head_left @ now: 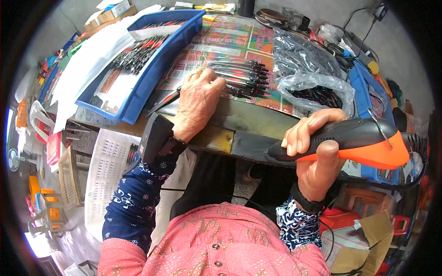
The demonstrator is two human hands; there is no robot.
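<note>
My left hand (199, 102) rests at the near edge of the table, its fingers curled down around slim pens (161, 102) that stick out on its left side; its fingertips are hidden. Beside it, a row of black, red and silver pens (237, 73) lies with the ends pointing right. My right hand (315, 147) grips a black and orange electric screwdriver (361, 142), which is held sideways with its narrow nose pointing left over the table edge. A metal hanging loop and a coiled black cord (416, 146) are at its rear end.
A blue tray (131, 103) full of pens stands on the left, with white sheets (83, 69) beside it. Behind the screwdriver lies a clear bag (301, 60) of black parts. Another blue bin (368, 87) is at the right. Below the table is a white crate (108, 177).
</note>
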